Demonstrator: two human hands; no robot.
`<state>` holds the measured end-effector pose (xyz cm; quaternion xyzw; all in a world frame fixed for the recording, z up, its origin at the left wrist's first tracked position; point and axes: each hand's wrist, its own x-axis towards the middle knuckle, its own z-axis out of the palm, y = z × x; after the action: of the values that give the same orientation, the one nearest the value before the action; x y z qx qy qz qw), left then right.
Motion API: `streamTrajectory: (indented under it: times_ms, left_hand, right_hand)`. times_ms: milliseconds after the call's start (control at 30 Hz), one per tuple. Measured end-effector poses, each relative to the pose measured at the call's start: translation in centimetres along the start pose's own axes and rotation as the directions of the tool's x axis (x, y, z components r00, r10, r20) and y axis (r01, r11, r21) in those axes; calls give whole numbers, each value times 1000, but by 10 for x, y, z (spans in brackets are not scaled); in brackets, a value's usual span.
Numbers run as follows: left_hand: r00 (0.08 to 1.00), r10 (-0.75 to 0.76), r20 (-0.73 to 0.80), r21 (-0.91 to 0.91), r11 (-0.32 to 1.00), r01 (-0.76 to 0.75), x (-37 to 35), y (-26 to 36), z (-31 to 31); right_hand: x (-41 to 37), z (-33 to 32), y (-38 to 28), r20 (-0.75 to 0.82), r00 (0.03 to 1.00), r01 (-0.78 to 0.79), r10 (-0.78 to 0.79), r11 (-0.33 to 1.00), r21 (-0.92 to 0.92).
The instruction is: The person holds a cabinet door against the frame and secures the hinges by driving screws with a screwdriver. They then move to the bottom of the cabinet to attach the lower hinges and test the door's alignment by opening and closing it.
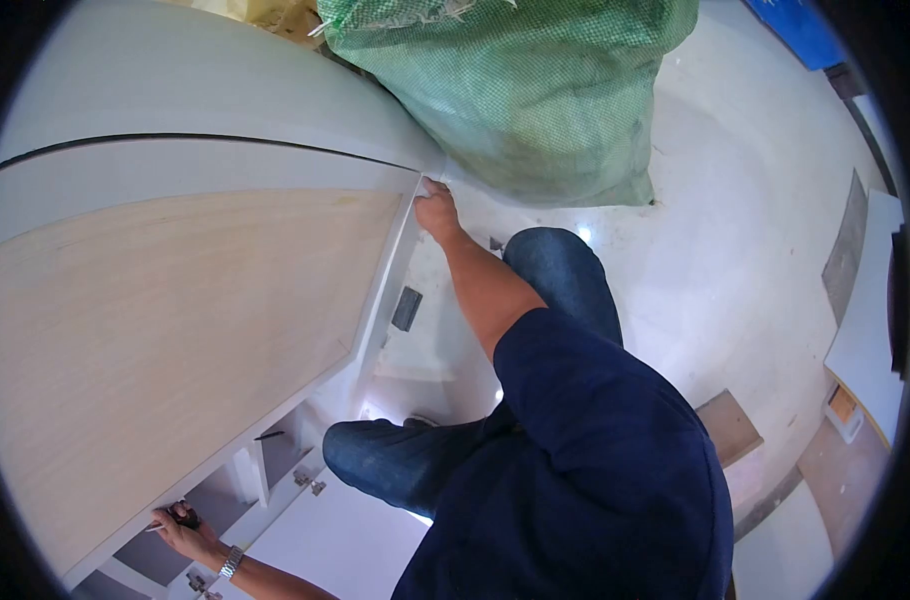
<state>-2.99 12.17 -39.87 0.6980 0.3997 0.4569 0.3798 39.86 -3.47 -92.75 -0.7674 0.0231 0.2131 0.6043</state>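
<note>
A cabinet with a pale wood-toned top panel (185, 290) and light edges fills the left side. My right hand (437, 210) is closed on its far corner, fingers curled at the edge. My left hand (187, 538), with a metal-band watch (231, 562) at the wrist, is at the cabinet's near edge beside the compartments (215, 490). Its fingers are closed around something small, dark, with a thin pale tip, which I cannot make out. Below the panel, a cabinet door (345, 540) stands open with metal hinges (309, 483) along its edge.
A stuffed green woven sack (535, 110) stands beyond the right hand. On the pale floor (715, 250) are a dark rectangular block (407, 309) and a brown board piece (729, 428). White panels (870, 310) lean at the right, and something blue (800, 30) shows at upper right.
</note>
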Motion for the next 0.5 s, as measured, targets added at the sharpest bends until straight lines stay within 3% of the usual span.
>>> streamTrajectory:
  times_ms: [167, 267, 367, 467, 500]
  left_hand:
    - [1000, 0, 3, 11, 1000, 0, 2, -2, -4]
    - [1000, 1, -5, 9, 1000, -1, 0, -1, 0]
    - [1000, -2, 25, 16, 1000, 2, 1, 1, -1]
    - [1000, 10, 16, 6, 1000, -10, 0, 1, 2]
    - [1000, 8, 16, -1, 1000, -8, 0, 0, 1]
  right_hand:
    - [2, -2, 1, -9, 998, 70, -69, 994, 84]
    - [1, 1, 0, -30, 999, 20, -18, 998, 62]
    - [0, 6, 7, -107, 988, 115, -109, 992, 59]
    - [8, 12, 18, -162, 982, 115, -93, 984, 133]
    - [14, 16, 23, -147, 988, 8, 43, 945, 326]
